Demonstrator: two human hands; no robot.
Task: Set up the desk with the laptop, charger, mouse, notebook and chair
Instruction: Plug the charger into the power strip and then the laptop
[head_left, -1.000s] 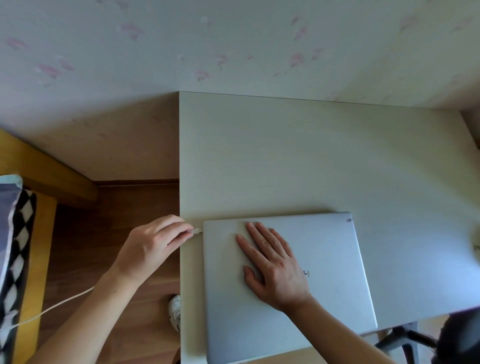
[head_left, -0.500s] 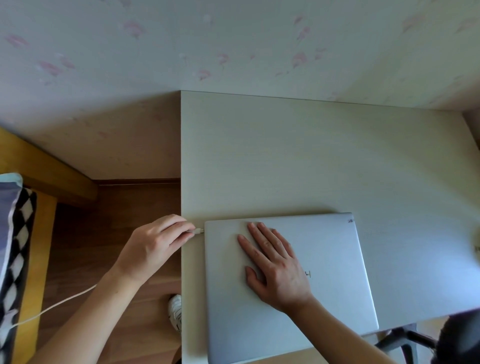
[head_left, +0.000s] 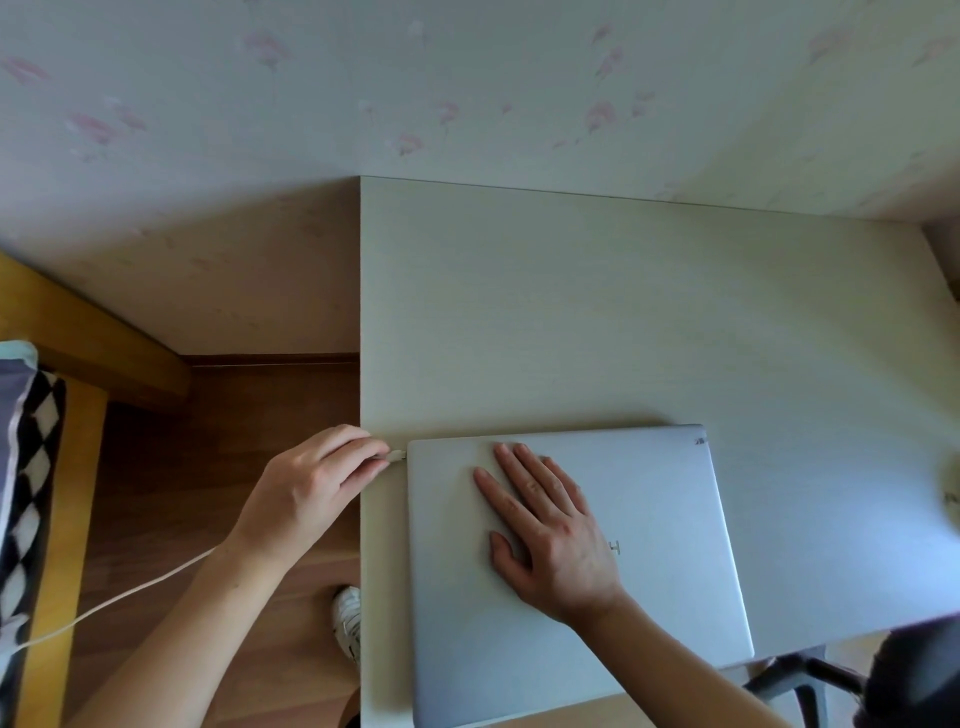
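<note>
Closed laptop (head_left: 597, 561) lies at the near left of the desk (head_left: 623, 312). Right hand (head_left: 545, 535) rests flat on its lid, fingers spread. Left hand (head_left: 311, 488) pinches the charger plug (head_left: 397, 456) against the laptop's left edge; its cable (head_left: 119, 597) trails left over the floor.

Home bedroom, floral wallpaper (head_left: 260, 104), wooden floor (head_left: 234, 415), bed frame (head_left: 67, 332) with patterned bedding (head_left: 26, 467), pale desk (head_left: 623, 312)
</note>
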